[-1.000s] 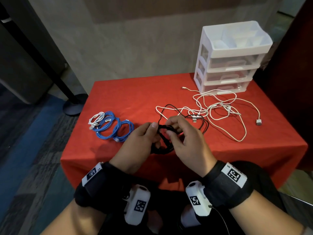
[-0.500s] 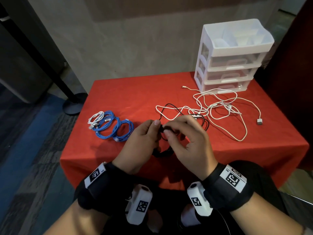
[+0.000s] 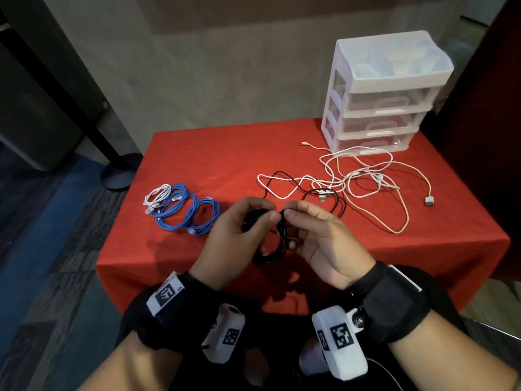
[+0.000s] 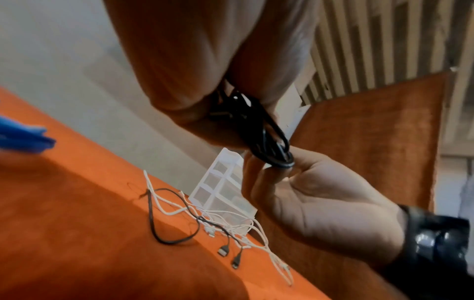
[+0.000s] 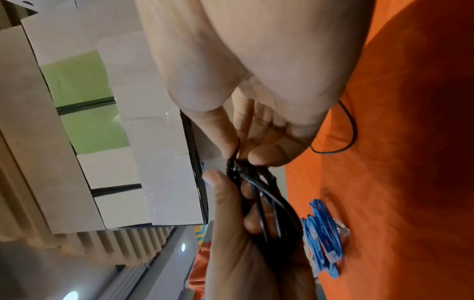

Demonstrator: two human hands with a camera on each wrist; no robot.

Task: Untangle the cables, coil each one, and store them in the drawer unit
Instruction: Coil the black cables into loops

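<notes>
Both hands hold a black cable coil (image 3: 275, 244) above the table's front edge. My left hand (image 3: 239, 230) grips one side of the coil (image 5: 266, 205); my right hand (image 3: 315, 235) pinches its top (image 4: 271, 146) between thumb and fingers. A loose black strand (image 3: 324, 193) runs back from the coil into a tangle of white cables (image 3: 363, 182) on the red tablecloth (image 3: 225, 159). Two blue coiled cables (image 3: 187, 211) and a small white coiled cable (image 3: 156, 197) lie at the left. The white drawer unit (image 3: 380, 100) stands at the back right, drawers closed.
The table's front edge (image 3: 197, 266) lies just under my hands. A black post with a round base (image 3: 118, 172) stands on the floor to the left. A wall rises behind the table.
My right hand has turned palm-up and now pinches the coil's top. The left thumb has shifted onto the coil beside it. The coil stays between the hands.
</notes>
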